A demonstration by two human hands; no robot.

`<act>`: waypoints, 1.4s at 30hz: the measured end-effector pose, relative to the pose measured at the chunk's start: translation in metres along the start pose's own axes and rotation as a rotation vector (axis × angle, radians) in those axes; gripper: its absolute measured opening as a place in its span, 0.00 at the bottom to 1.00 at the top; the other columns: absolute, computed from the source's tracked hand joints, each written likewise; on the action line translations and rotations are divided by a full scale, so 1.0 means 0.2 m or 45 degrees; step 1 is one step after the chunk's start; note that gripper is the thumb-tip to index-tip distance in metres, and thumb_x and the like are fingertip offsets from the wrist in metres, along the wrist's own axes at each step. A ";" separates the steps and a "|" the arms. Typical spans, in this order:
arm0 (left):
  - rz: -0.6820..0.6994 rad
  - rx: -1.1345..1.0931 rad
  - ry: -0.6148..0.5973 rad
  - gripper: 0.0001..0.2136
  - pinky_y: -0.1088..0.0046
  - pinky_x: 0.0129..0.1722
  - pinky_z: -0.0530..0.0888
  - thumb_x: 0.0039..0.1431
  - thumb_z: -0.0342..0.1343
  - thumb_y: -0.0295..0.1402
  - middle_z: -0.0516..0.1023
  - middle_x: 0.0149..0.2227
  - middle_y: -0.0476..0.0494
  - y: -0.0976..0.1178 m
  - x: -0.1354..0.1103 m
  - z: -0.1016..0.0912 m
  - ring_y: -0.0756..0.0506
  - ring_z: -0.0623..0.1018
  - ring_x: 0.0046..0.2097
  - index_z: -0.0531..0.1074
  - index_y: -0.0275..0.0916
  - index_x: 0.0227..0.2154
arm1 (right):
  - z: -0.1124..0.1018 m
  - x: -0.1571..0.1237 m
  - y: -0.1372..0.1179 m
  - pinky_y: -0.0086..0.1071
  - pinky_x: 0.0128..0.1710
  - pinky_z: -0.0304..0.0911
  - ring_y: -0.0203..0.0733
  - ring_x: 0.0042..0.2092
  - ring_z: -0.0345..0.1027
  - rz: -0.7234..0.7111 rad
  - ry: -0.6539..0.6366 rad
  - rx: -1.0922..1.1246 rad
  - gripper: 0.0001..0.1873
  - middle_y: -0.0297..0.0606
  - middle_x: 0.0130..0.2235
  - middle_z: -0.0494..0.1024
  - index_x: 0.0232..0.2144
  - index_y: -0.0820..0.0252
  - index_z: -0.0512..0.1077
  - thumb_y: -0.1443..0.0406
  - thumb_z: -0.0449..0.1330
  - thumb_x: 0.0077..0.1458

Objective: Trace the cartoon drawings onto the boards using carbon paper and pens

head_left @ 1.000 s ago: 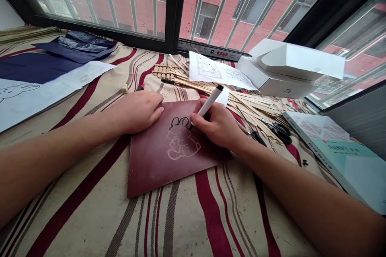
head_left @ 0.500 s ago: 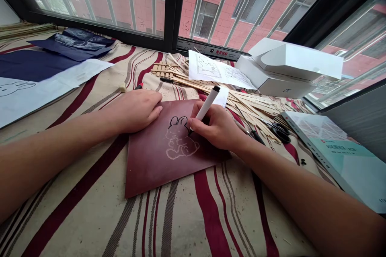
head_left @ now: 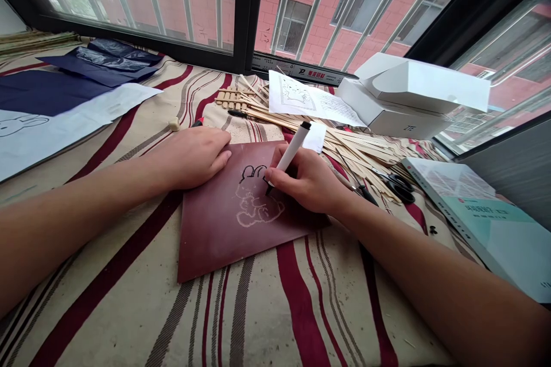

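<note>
Right-hand fingers [head_left: 282, 169] curled firmly around a white marker [head_left: 293, 146], barrel leaning toward 1 o'clock, black tip on the head outline of a rabbit drawing [head_left: 252, 200] on a maroon board [head_left: 206, 241]. Grip set low near the tip, with the hand's edge resting on the board, apparently for control along a fine line. Left-hand fingers [head_left: 217, 152] flat and slightly spread, holding nothing, lying on the board's edge at 11 o'clock; likely placed there as a brace against sliding. Rabbit's ears and head inked black; lower body in pale outline only.

Beyond the board, at 12 o'clock, a small white paper slip [head_left: 315, 137], then a fan of bamboo strips [head_left: 357, 152] with a printed sketch sheet [head_left: 310, 97] lying across them, probably kept in view for reference. At 2 o'clock, white boxes [head_left: 408, 97] stacked near the window. At 3 o'clock, black-handled scissors [head_left: 398, 188], within reach of the right hand. At 4 o'clock, a teal-covered book [head_left: 469, 212]. At 10 o'clock, dark blue carbon paper [head_left: 73, 100] beside a white sheet [head_left: 55, 132] bearing another rabbit outline, both set aside from the working area. Beneath everything, a striped cloth [head_left: 107, 275].
</note>
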State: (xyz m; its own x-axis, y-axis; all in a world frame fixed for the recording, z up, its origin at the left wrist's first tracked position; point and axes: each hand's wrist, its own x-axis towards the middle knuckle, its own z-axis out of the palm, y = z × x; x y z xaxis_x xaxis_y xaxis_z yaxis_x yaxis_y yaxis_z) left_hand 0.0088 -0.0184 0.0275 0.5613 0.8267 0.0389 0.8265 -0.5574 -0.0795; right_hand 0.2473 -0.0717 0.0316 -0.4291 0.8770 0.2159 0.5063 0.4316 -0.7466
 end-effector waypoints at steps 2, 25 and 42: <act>-0.002 0.008 -0.019 0.15 0.57 0.44 0.73 0.67 0.40 0.39 0.80 0.40 0.32 0.00 0.00 -0.01 0.32 0.81 0.43 0.70 0.40 0.39 | 0.01 0.00 0.00 0.35 0.32 0.56 0.36 0.28 0.63 0.017 0.019 -0.028 0.11 0.29 0.25 0.70 0.25 0.55 0.65 0.62 0.59 0.57; 0.019 0.008 -0.010 0.16 0.57 0.45 0.73 0.66 0.37 0.42 0.80 0.42 0.32 -0.02 0.00 0.01 0.33 0.80 0.44 0.68 0.40 0.38 | 0.03 0.01 0.06 0.36 0.34 0.58 0.41 0.32 0.67 0.096 0.214 -0.154 0.16 0.35 0.29 0.76 0.30 0.57 0.67 0.53 0.62 0.63; -0.011 -0.005 -0.039 0.16 0.55 0.46 0.73 0.64 0.35 0.42 0.80 0.42 0.32 -0.01 0.00 0.00 0.32 0.80 0.45 0.66 0.41 0.37 | 0.02 0.00 0.05 0.35 0.33 0.58 0.37 0.29 0.64 -0.079 0.115 0.034 0.13 0.32 0.25 0.70 0.24 0.57 0.67 0.60 0.61 0.58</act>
State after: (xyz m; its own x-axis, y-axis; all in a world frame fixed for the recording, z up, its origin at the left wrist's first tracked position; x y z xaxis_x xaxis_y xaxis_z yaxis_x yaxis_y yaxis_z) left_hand 0.0068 -0.0176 0.0280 0.5524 0.8335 0.0093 0.8316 -0.5503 -0.0754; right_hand 0.2502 -0.0690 0.0221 -0.3894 0.8648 0.3171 0.4600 0.4809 -0.7464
